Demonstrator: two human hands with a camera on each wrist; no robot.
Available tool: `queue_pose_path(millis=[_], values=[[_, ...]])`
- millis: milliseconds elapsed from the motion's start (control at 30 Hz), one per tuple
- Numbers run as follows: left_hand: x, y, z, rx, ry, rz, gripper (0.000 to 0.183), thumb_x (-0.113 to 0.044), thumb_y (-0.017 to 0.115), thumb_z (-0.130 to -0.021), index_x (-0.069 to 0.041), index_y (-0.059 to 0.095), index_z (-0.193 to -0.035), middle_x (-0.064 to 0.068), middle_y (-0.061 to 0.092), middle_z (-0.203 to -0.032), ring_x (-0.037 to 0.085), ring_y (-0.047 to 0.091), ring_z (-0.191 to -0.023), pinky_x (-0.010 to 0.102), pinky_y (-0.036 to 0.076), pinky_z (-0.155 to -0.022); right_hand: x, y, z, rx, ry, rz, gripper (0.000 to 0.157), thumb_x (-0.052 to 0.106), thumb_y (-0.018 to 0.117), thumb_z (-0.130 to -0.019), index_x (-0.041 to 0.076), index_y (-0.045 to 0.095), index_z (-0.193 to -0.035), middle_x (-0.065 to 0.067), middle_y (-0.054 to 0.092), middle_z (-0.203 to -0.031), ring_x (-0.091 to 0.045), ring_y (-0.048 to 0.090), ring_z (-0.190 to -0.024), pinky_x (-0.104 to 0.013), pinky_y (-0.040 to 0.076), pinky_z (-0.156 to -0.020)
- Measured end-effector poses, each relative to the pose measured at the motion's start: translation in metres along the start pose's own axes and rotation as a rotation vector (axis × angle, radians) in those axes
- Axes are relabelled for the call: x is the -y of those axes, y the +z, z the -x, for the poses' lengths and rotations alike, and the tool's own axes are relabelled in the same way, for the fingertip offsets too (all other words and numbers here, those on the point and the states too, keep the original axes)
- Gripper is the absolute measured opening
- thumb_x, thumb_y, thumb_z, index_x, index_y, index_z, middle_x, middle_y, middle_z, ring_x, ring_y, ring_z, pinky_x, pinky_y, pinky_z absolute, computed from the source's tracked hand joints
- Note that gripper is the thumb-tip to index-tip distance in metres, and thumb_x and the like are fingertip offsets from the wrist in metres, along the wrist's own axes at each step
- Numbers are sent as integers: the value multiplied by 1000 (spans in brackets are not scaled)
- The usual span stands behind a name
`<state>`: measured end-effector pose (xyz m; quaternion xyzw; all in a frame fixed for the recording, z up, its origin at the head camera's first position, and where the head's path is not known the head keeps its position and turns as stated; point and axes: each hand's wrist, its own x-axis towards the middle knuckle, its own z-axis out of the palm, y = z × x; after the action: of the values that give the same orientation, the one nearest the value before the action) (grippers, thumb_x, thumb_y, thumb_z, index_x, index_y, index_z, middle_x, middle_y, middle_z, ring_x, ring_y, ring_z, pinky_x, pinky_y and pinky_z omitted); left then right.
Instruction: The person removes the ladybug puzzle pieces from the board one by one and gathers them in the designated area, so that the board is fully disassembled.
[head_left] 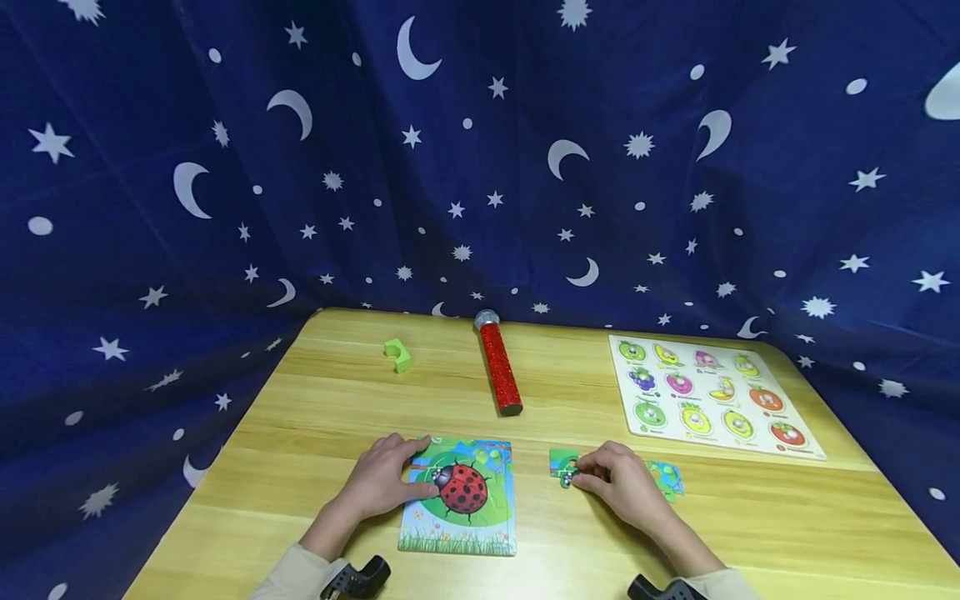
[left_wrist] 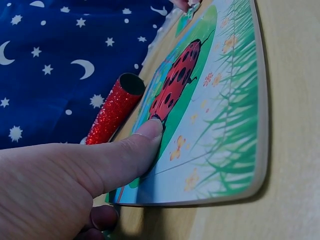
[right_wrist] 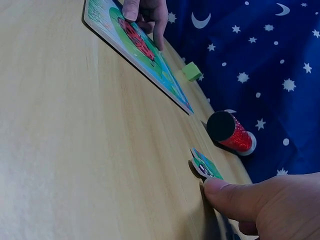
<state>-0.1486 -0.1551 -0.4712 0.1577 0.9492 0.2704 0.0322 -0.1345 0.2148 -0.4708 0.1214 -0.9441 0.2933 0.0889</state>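
Note:
A square ladybug puzzle (head_left: 480,500) lies on the table. My left hand (head_left: 386,477) is at its left side, the thumb lying across the ladybug's head and the fingers at the upper left edge. In the left wrist view the thumb (left_wrist: 132,155) presses the picture, while the other fingers curl beside the edge, partly hidden. Right of the board, my right hand (head_left: 618,483) pinches a small green and blue puzzle piece (head_left: 562,463) between thumb and fingers. Another colourful piece (head_left: 667,477) shows from behind that hand, partly covered.
A red glittery microphone (head_left: 500,367) lies behind the board. Farther left is a green notched block (head_left: 398,355). A fruit peg board (head_left: 712,396) lies at the back right. Blue curtain (head_left: 480,150) with moons and stars surrounds the table.

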Motion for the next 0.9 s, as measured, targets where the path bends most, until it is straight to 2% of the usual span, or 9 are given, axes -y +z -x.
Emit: queue_pose_path(millis=[433, 667, 900], values=[[0, 0, -1, 7, -15, 11, 80, -55, 81, -71, -13, 60, -136, -4, 52, -90, 11, 39, -79, 25, 32, -68, 1, 1, 0, -7, -17, 31, 12, 19, 84, -74, 17, 76, -83, 17, 51, -72, 1, 40, -71, -19, 36, -60], [0, 1, -2, 8, -5, 4, 80, -55, 81, -72, -14, 60, -136, -4, 53, -90, 11, 39, -79, 25, 32, -67, 2, 0, -1, -5, -2, 40, 12, 20, 84, -74, 19, 76, -83, 17, 51, -72, 1, 40, -71, -19, 36, -61], [0, 1, -2, 2, 3, 4, 79, -52, 82, -71, -13, 60, -136, -2, 55, -92, 12, 42, -82, 27, 34, -68, 4, -1, -2, -9, -27, 28, 14, 17, 85, -73, 17, 76, -84, 16, 54, -73, 1, 41, -71, -19, 37, -61]])
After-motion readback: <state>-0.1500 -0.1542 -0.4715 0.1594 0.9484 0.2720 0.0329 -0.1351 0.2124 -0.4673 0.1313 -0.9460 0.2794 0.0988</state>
